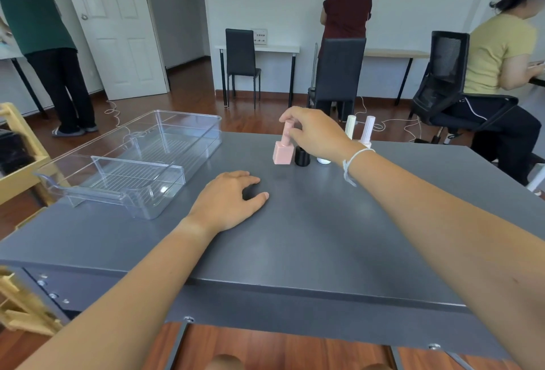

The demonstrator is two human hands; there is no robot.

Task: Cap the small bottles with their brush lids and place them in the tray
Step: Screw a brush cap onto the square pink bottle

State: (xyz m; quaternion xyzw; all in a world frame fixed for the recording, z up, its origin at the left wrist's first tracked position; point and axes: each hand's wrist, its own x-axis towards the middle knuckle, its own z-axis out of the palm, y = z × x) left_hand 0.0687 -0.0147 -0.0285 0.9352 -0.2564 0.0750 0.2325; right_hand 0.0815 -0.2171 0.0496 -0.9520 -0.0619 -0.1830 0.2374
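A pink square bottle (283, 153) stands on the grey table (324, 222) with its pink brush lid (287, 133) on top. My right hand (315, 132) pinches that lid from above. Beside the pink bottle stand a black bottle (302, 157) and a white bottle (323, 160), both partly hidden under my right hand. Behind my wrist two more bottles show tall lids, one cream (350, 126) and one pale pink (367, 130). My left hand (230, 201) rests flat on the table, holding nothing. The clear plastic tray (188, 122) sits at the left with nothing in it.
A clear divider insert (132, 175) lies in the tray's near part. A wooden rack (17, 145) stands left of the table. Behind are chairs (241, 57), desks and three people. The table's near edge runs below my forearms.
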